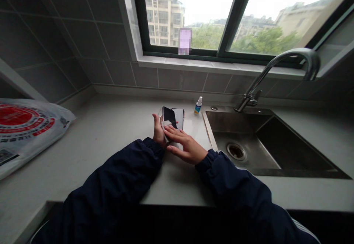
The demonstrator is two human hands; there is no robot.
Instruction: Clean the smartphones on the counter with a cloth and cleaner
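My left hand (158,132) is wrapped round a smartphone (169,115), its dark glossy screen facing up and tilted. A small white cloth or tissue (166,123) lies on the lower part of the screen. My right hand (190,149) presses this cloth against the phone with its fingertips, the fingers nearly straight. Just behind, a flat device with a bright, reflecting surface (180,116) rests on the counter, partly covered by the phone and my fingers. Farther right stands a small spray bottle (198,106) with a white top and a blue and yellow label.
A steel sink (269,170) is set into the pale countertop (110,126) on the right, with a curved chrome faucet (267,69) at its back edge. At the far left lies a white plastic bag (35,129) with red print. A window rises behind the counter.
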